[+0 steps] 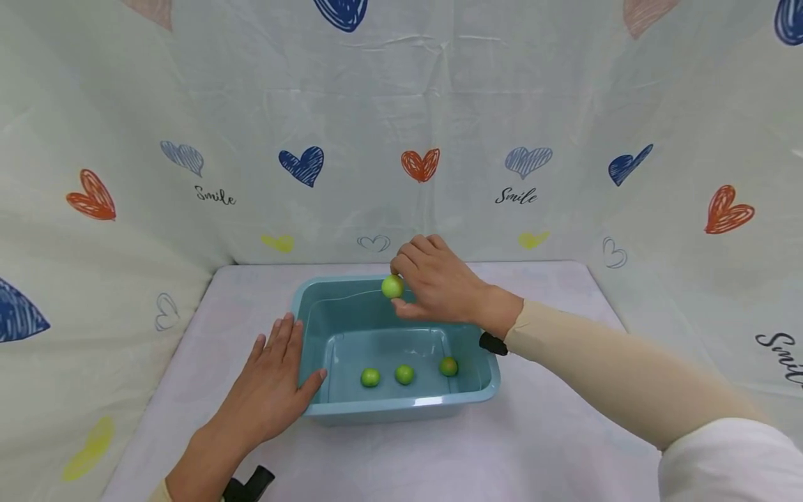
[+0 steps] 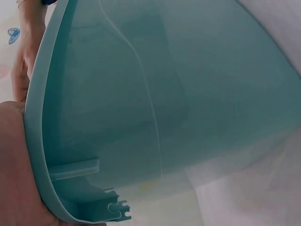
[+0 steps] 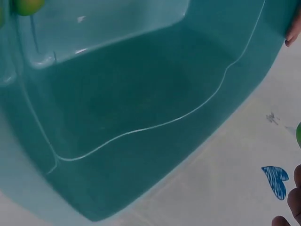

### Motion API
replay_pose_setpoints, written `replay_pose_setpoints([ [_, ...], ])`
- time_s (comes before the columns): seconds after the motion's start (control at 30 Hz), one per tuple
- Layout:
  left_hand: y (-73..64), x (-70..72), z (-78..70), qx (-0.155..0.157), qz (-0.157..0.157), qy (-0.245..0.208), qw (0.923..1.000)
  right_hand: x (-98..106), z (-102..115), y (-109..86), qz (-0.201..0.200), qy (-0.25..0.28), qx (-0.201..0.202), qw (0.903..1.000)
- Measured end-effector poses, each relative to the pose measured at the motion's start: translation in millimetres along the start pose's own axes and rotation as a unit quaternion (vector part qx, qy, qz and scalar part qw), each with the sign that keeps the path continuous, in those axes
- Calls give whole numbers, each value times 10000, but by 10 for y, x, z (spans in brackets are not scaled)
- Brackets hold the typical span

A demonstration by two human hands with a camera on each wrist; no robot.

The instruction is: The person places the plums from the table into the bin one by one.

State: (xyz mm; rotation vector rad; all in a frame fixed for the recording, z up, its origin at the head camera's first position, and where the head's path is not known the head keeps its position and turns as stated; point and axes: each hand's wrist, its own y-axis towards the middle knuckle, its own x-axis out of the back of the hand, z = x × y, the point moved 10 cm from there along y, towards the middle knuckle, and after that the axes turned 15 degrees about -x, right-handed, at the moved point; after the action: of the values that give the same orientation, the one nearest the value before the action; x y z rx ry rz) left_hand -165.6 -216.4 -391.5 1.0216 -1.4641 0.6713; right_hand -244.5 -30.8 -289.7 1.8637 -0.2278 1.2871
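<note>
Between thumb and fingers, my right hand pinches a small round green fruit over the far side of a blue-green plastic tub. Flat and with straight fingers, my left hand rests against the tub's left rim. On the tub's floor lie three more green fruits, a left one, a middle one and a right one. The left wrist view shows the tub's outer wall beside the left hand. At the right wrist view's edge, only a sliver of the held fruit shows.
The tub stands on a table with a pale cloth. Behind it and at both sides hangs a white curtain printed with hearts and the word "Smile".
</note>
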Motion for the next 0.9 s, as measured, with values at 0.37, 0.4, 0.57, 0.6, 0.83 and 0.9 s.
replay_pose_setpoints([
  [0.37, 6, -12, -1, 26, 48, 22, 10000, -344, 170, 41, 350, 79, 30, 9994],
  [0.4, 4, -11, -2, 18, 47, 10, 10000, -378, 191, 30, 385, 68, 71, 9992],
  [0.57, -7, -8, 3, 37, 40, -78, 10000, -547, 277, -31, 525, -11, 229, 9984],
  [0.6, -10, -6, 3, 34, 31, -96, 9999, -577, 290, -41, 556, -27, 243, 9982],
  [0.83, -13, -13, 3, 46, 68, -66, 9999, -793, 360, -120, 934, -53, 308, 9951],
  [0.9, -12, -13, 0, 40, 63, -48, 10000, -836, 370, -140, 1004, -87, 343, 9943],
])
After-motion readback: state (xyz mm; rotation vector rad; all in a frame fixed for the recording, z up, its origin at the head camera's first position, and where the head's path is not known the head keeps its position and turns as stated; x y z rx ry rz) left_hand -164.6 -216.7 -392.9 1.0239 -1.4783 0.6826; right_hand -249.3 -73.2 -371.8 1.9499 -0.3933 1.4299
